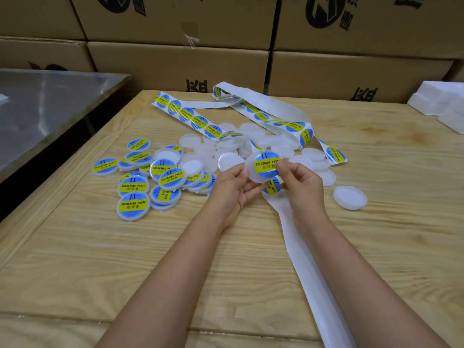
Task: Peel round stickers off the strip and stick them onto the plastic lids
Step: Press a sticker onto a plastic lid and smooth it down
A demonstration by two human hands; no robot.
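Note:
My left hand [232,189] holds a translucent plastic lid [252,172] by its left edge, above the wooden table [100,259]. A round blue-and-yellow sticker [267,164] lies on the lid, and my right hand [300,183] pinches its right edge. The sticker strip [198,119] snakes across the far part of the table. Its bare white backing [306,267] runs toward me under my right forearm, with one sticker [273,186] on it just below the lid. Several bare lids [251,144] are heaped in the middle. Labelled lids [140,182] lie in a pile to the left.
One bare lid [349,197] lies alone to the right of my hands. Stacked cardboard boxes [226,59] wall off the back. A steel-topped table [45,106] stands at the left. White foam blocks [444,104] sit at the far right edge.

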